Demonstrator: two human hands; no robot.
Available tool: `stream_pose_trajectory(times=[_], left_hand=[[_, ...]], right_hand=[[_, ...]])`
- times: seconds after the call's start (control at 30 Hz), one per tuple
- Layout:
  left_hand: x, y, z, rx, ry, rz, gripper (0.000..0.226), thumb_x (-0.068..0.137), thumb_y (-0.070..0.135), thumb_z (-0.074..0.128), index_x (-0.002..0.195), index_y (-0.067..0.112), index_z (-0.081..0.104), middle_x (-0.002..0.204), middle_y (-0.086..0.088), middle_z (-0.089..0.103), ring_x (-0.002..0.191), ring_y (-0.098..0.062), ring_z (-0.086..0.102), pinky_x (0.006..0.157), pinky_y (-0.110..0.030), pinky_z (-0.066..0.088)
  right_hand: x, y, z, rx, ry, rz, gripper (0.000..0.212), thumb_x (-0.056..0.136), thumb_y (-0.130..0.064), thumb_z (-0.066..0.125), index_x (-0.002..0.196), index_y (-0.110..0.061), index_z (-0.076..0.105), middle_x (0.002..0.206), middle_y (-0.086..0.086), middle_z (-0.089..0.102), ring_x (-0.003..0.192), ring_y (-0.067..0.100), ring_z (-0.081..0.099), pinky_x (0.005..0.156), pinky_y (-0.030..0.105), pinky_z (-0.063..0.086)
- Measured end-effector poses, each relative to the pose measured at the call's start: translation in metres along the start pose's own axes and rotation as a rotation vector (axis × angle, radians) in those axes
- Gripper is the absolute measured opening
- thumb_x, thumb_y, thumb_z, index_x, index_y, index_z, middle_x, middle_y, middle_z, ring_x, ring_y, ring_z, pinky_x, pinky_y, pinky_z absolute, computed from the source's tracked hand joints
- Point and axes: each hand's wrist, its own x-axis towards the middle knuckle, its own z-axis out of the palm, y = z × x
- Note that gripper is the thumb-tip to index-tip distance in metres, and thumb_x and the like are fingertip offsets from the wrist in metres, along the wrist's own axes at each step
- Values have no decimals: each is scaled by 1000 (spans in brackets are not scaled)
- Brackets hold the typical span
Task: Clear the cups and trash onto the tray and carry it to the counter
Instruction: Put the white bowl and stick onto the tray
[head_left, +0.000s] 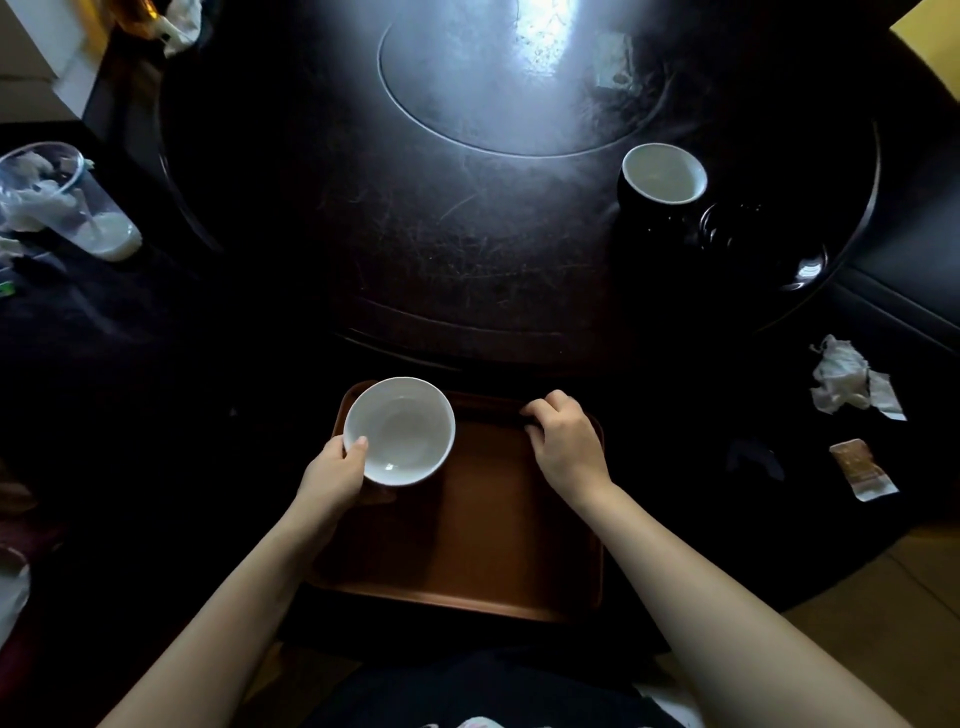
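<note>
No legible text, seemingly.

The left hand (337, 470) is covering the near rim of the white bowl (400, 431), and its fingers are hiding beneath the bowl. The bowl is blocking the tray's (467, 545) far left corner. The right hand's (563, 441) fingertips are curling out of sight over the tray's far edge. The plastic cup (62, 202) is running off the left edge. Deep shadow is swallowing the dark mug's (660, 192) sides. The small packet's (862, 467) printing is too blurred to read.
</note>
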Motion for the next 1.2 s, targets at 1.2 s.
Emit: stream_pose_trajectory(times=[1.2], left_hand=[[41,283,262,264,-448,426,25,91,33,49,92,9,56,95,-14,56,82,-22,57,71,-38,56]], right_hand=[[106,186,-205,647,115,867,39,93,-22,50,120,6,48,110,22,59,77,28,62,61,36,54]])
